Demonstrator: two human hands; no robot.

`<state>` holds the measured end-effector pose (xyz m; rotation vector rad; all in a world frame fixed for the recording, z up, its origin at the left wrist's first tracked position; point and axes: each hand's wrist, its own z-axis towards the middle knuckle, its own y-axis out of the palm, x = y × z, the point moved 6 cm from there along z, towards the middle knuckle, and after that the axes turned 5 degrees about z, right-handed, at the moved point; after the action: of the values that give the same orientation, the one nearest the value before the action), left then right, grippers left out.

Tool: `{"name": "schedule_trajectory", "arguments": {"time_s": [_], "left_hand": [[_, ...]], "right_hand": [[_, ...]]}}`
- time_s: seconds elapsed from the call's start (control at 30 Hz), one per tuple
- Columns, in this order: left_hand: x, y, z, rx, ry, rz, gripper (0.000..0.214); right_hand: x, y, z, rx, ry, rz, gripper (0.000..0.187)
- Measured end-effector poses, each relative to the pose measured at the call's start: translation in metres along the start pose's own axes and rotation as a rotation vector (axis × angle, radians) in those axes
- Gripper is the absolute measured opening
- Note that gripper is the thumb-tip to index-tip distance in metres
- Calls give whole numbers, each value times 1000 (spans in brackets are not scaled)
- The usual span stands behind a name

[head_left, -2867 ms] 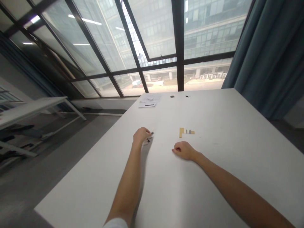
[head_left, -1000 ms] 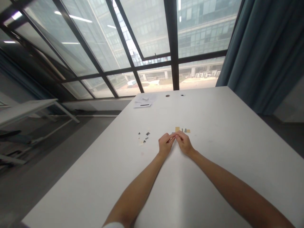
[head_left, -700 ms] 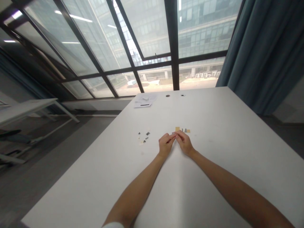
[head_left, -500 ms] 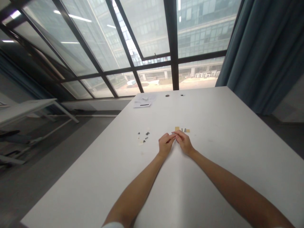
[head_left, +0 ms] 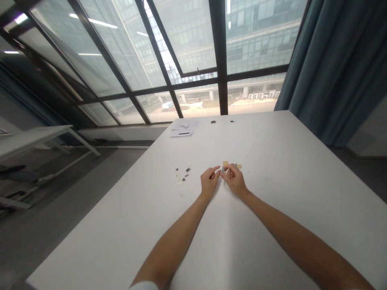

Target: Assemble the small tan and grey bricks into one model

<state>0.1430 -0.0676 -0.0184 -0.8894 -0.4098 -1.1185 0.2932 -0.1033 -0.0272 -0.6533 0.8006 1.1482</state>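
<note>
Grey piece point(head_left: 223, 170), tiny and blocky, sits pinched in our right hand point(head_left: 235, 180) at frame centre, just below a flat yellow tile point(head_left: 225, 163); our left hand point(head_left: 209, 181) beside it hangs loose, fingers parted. A weak pinch, we judge, could send it skittering across the smooth white table point(head_left: 272, 225).

No legible text (papers point(head_left: 183, 129) blurred)

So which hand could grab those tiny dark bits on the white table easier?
Left, probably: the left hand is nearer the tiny dark bits, while the right hand sits farther off and seems to pinch a small grey piece.
</note>
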Motion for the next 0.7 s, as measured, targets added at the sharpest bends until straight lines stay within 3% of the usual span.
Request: {"name": "schedule_trajectory", "arguments": {"time_s": [0.1,0.23,0.7], "left_hand": [[0,-1,1,-30,-41,-45,41],[4,0,2,-90,-14,-83,43],[2,4,0,-152,7,-67,41]], "right_hand": [[1,-5,1,41,-45,-60,28],[4,-6,2,1,-95,-133,28],[8,-4,2,-30,-95,-154,29]]}}
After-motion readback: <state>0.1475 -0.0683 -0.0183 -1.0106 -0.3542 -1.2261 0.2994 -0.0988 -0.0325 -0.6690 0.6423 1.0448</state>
